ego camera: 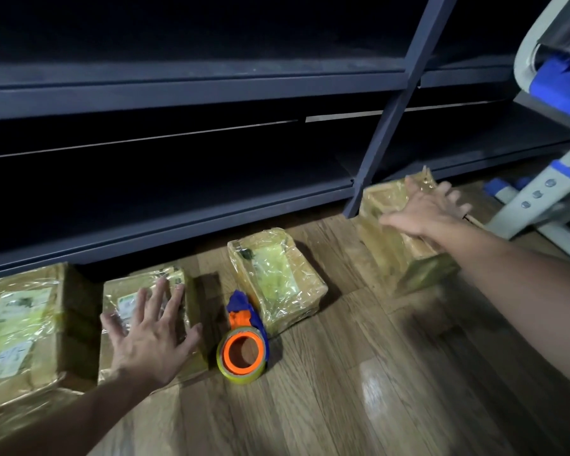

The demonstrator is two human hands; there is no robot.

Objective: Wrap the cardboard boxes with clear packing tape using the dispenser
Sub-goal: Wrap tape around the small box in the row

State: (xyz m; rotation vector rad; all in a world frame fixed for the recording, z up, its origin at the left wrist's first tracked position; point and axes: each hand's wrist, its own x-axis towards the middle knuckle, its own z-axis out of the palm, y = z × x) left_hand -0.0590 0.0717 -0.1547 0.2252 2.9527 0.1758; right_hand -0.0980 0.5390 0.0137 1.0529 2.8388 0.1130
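Several tape-covered cardboard boxes lie on the wooden floor. My left hand (147, 334) rests flat, fingers spread, on top of a small labelled box (135, 327). A larger labelled box (20, 327) lies at the far left. The blue and orange tape dispenser (242, 348) with a clear tape roll stands free on the floor between that small box and a middle box (277, 278). My right hand (425, 207), blurred and with fingers spread, lies over the top of a taller box (389, 235) at the right; grip unclear.
A dark metal shelving unit (191, 90) runs along the back, with an upright post (392, 106) just behind the tall box. A grey ladder with blue tape (547, 189) stands at the right. Bare wooden floor (359, 390) stretches in front.
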